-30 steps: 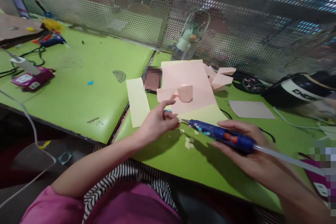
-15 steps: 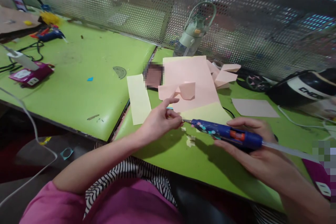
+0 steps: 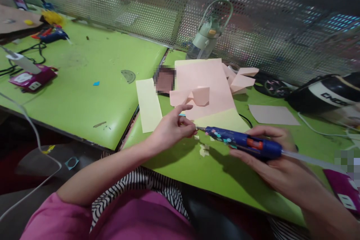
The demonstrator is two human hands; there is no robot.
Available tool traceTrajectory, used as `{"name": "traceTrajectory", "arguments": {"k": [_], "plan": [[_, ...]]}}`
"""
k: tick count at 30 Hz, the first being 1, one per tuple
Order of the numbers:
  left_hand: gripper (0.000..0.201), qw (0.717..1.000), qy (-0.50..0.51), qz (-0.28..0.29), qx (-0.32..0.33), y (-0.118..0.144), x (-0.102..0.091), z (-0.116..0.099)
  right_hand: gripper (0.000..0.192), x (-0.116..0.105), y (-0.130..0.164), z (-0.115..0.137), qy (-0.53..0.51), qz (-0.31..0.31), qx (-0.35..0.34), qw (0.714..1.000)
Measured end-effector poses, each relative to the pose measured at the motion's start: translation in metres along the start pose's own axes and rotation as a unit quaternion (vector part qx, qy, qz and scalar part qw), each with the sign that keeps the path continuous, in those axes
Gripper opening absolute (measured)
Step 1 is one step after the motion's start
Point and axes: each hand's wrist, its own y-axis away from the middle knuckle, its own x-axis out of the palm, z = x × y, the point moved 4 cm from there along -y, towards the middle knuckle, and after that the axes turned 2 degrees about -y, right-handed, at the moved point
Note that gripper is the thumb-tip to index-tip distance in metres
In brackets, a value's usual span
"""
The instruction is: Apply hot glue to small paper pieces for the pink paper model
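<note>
Now the blue glue gun (image 3: 242, 143) has its nozzle (image 3: 201, 129) slightly closer to the left hand (image 3: 174, 127) than a second ago, almost at the fingertips. The left fingers seem to pinch a tiny pale piece (image 3: 196, 128), too small to identify, while one finger points away. The right hand (image 3: 271, 157) wraps its fingers around the gun. So nozzle and piece nearly meet above the bench (image 3: 171, 165), near pale scraps (image 3: 204, 150); I cannot tell whether glue shows.
</note>
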Motion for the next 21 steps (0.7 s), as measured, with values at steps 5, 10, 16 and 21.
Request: {"name": "traceTrajectory", "arguments": {"k": [5, 10, 16, 21], "plan": [[0.055, 1.000, 0.002, 0.008, 0.002, 0.000, 0.000, 0.001, 0.041, -0.001, -0.001, -0.002, 0.001, -0.012, -0.021, 1.000], [0.056, 1.000, -0.002, 0.005, 0.005, 0.000, 0.000, 0.001, 0.041, -0.004, 0.001, -0.009, 0.023, -0.043, -0.031, 0.998], [0.055, 1.000, -0.003, 0.012, 0.011, 0.000, 0.000, 0.003, 0.039, -0.003, 0.002, -0.004, 0.023, -0.026, -0.041, 0.999], [0.054, 0.996, -0.082, 0.005, 0.035, 0.001, -0.001, 0.003, 0.036, 0.001, -0.002, 0.004, 0.024, -0.009, -0.050, 0.998]]}}
